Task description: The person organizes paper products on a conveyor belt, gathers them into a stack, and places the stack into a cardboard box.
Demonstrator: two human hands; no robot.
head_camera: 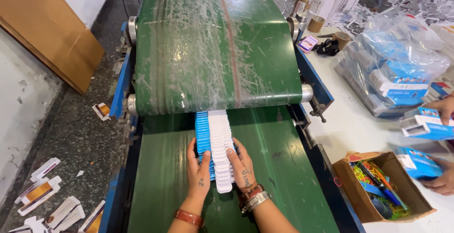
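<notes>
Left hand (198, 169) and right hand (241, 164) each grip the carton stack (215, 141) (bare green belt (279, 167) either side).

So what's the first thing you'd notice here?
The big green belt running down the middle. Just below it, the left hand and right hand squeeze a row of blue and white cartons. At the right, a cardboard box holds colourful rubber bands.

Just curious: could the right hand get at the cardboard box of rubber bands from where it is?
Probably yes: the right hand rests on the flat cartons, and the open-topped cardboard box sits uncovered to its right.
</notes>
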